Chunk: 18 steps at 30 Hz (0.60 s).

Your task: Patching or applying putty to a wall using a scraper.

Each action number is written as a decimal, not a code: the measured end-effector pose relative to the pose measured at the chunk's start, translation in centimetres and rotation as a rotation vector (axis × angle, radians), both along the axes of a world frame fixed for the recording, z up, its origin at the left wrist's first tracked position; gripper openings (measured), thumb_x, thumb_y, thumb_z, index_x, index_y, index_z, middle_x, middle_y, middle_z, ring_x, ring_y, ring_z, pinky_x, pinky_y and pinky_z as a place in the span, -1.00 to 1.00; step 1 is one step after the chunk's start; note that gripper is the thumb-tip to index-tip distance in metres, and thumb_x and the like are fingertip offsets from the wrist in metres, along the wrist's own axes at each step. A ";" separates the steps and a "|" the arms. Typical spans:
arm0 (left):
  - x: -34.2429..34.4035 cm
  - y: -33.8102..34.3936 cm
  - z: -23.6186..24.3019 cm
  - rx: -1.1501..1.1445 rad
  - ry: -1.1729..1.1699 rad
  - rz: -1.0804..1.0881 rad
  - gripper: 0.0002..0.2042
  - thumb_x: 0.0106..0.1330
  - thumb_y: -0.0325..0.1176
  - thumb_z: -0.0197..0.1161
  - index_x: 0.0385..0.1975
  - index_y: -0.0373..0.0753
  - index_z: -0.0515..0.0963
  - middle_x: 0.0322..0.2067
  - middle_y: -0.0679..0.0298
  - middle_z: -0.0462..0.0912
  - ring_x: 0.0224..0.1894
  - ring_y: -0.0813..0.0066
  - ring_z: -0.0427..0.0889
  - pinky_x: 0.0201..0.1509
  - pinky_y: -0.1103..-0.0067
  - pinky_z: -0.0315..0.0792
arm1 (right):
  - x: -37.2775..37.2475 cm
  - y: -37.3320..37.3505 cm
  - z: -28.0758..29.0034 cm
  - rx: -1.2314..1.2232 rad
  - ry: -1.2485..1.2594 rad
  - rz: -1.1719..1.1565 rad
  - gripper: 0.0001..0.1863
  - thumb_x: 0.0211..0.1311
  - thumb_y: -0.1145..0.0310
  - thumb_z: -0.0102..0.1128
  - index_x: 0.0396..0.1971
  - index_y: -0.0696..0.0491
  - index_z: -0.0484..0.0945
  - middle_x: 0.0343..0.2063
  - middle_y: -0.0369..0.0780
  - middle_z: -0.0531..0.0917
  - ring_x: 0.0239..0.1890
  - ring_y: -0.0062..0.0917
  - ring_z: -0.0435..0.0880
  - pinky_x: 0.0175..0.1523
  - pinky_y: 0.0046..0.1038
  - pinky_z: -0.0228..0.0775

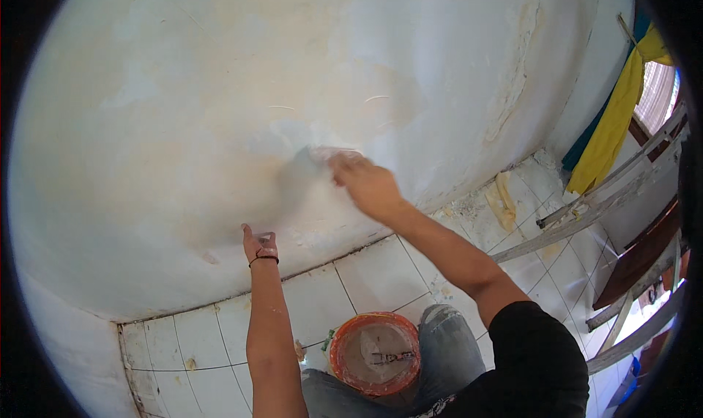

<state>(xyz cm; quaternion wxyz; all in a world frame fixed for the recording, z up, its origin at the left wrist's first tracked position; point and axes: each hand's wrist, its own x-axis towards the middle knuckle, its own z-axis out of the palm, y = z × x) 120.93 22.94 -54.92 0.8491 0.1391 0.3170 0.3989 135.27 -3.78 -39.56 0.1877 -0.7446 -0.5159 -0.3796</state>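
My right hand [360,182], slightly blurred, is closed around a flat scraper [338,152] pressed to the plastered wall [212,88]. Low on the same wall, my left hand [261,245] has a dark band at the wrist and grips a thin flat piece whose kind I cannot make out. Between my knees stands an orange-red bucket [336,352] smeared with pale paste [362,337]. A tool with a dark, coated handle [393,358] lies inside it.
White floor tiles [377,271] run along the wall's foot, with crumbs and a yellowish crumpled sheet [501,202] at the right. A pale-splattered wooden frame [586,220] stands at the right, near a hanging yellow cloth [619,117]. The wall has stains and a long crack.
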 end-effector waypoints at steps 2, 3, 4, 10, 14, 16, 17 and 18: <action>-0.3 0.0 0.1 0.003 0.002 0.027 -0.41 0.28 0.02 0.25 0.14 -0.26 0.28 0.14 0.14 0.32 0.13 0.26 0.38 0.29 0.18 0.21 | 1.9 -1.6 2.6 0.067 0.139 -0.122 -0.49 0.19 0.39 -0.01 0.20 -0.06 0.37 0.12 -0.12 0.52 0.10 -0.23 0.54 -0.10 -0.31 0.56; -0.4 -0.1 0.0 0.002 0.008 0.040 -0.41 0.28 0.02 0.26 0.14 -0.25 0.28 0.14 0.15 0.32 0.13 0.28 0.38 0.29 0.19 0.22 | 2.3 -1.9 5.3 0.221 0.134 -0.257 -0.49 0.19 0.40 0.01 0.19 0.01 0.35 0.08 -0.13 0.54 0.06 -0.19 0.55 -0.09 -0.34 0.56; -0.1 -0.2 0.1 0.001 0.005 0.034 -0.41 0.28 0.02 0.26 0.14 -0.25 0.28 0.14 0.15 0.32 0.13 0.28 0.38 0.29 0.19 0.22 | 3.2 -2.0 8.7 0.389 -0.044 -0.278 -0.48 0.17 0.41 0.03 0.19 0.04 0.34 0.09 -0.12 0.52 0.07 -0.17 0.53 -0.08 -0.34 0.56; 0.8 -0.8 0.3 0.004 -0.045 -0.012 -0.39 0.27 0.02 0.27 0.15 -0.25 0.27 0.13 0.16 0.33 0.08 0.28 0.40 0.30 0.19 0.20 | 3.4 2.7 6.7 0.290 -0.095 -0.192 -0.50 0.10 0.45 0.06 0.12 0.10 0.39 0.15 -0.02 0.42 0.10 -0.12 0.47 -0.07 -0.34 0.56; -0.6 -0.3 -0.1 0.035 0.027 -0.009 -0.34 0.27 0.02 0.27 0.21 -0.25 0.21 0.18 0.15 0.26 0.12 0.28 0.36 0.33 0.19 0.17 | 0.8 -0.6 -1.0 0.036 -0.045 0.025 -0.50 0.16 0.45 0.04 0.16 0.01 0.39 0.08 -0.11 0.51 0.07 -0.19 0.52 -0.11 -0.35 0.57; -0.3 0.1 0.0 0.046 -0.004 -0.023 -0.34 0.27 0.02 0.27 0.22 -0.25 0.20 0.20 0.14 0.24 0.13 0.28 0.34 0.34 0.19 0.15 | 2.5 -3.7 -2.4 0.130 0.428 -0.036 -0.56 0.24 0.41 0.04 0.14 0.02 0.44 -0.09 -0.11 0.63 -0.12 -0.24 0.65 -0.13 -0.38 0.53; -0.5 0.0 0.0 0.028 0.016 -0.017 -0.33 0.27 0.03 0.26 0.22 -0.26 0.19 0.22 0.13 0.22 0.16 0.29 0.31 0.34 0.20 0.15 | 3.5 -4.8 -1.3 0.308 0.455 -0.169 -0.58 0.26 0.38 0.01 0.15 0.03 0.44 -0.13 -0.07 0.64 -0.14 -0.21 0.66 -0.13 -0.36 0.52; -0.1 -0.4 0.1 0.007 0.027 -0.019 -0.33 0.27 0.03 0.26 0.22 -0.27 0.19 0.25 0.12 0.19 0.20 0.29 0.28 0.35 0.20 0.14 | 5.0 -5.9 1.6 0.486 0.470 -0.309 -0.58 0.29 0.35 -0.01 0.15 0.04 0.44 -0.17 -0.03 0.65 -0.17 -0.18 0.67 -0.13 -0.34 0.52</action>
